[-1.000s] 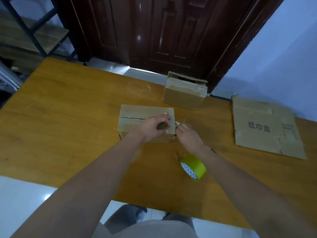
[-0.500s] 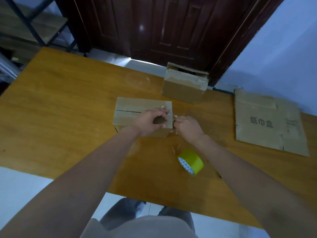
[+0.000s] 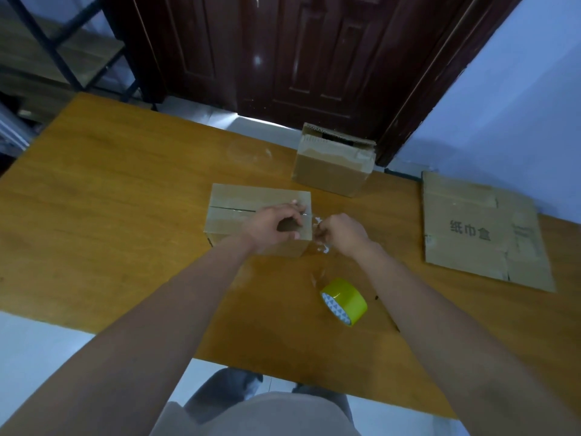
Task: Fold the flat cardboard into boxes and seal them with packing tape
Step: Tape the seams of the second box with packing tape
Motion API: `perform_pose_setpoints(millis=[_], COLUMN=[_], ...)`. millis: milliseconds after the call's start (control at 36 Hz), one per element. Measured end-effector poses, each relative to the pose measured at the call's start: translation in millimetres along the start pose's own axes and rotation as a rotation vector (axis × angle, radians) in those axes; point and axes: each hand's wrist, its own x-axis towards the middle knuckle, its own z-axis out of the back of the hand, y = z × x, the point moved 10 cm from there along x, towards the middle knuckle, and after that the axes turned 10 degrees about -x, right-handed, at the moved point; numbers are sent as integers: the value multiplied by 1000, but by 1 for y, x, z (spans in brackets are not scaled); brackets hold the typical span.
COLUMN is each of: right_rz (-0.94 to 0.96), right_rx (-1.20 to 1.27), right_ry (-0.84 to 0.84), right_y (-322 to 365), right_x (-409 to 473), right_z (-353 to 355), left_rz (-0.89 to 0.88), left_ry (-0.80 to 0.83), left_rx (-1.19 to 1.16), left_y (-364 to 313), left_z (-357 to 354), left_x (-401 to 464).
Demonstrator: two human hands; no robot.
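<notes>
A folded cardboard box (image 3: pixel 239 209) lies in the middle of the wooden table (image 3: pixel 110 221), clear tape along its top seam. My left hand (image 3: pixel 276 226) rests on the box's right end, fingers curled over the top near the edge. Just right of that edge, my right hand (image 3: pixel 341 232) pinches a strip of clear tape (image 3: pixel 318 221) that runs off the box. A roll of tape with a yellow-green core (image 3: pixel 344 301) lies on its side on the table, nearer me than my right hand.
A second taped box (image 3: pixel 333 166) stands at the table's far edge before a dark door (image 3: pixel 298 58). A flat cardboard sheet with printed characters (image 3: pixel 478 231) lies at the right. A shelf frame (image 3: pixel 56 58) is at the far left.
Both hands stay at the box's right end on the tape. The camera has tilted a little, so the scene sits slightly differently in the frame.
</notes>
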Motion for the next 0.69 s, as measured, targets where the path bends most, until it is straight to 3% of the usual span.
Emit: perform_pose_setpoints(millis=[222,417,583,694], right_rz=[121,63,-114,-79], right_rx=[-74,-129,-11,-5], right_ry=[25,81,81,34], right_y=[27,36,20,27], right_x=[-21,-24,-26,-29], right_z=[16,18,15,8], left_rz=[3,-3,5,-17], left_ry=[4,9,0,0], left_rx=[-1,19,32,62], left_y=[4,4,4,0], left_z=[-2,-3,-2,-1], left_x=[2,2,1,1])
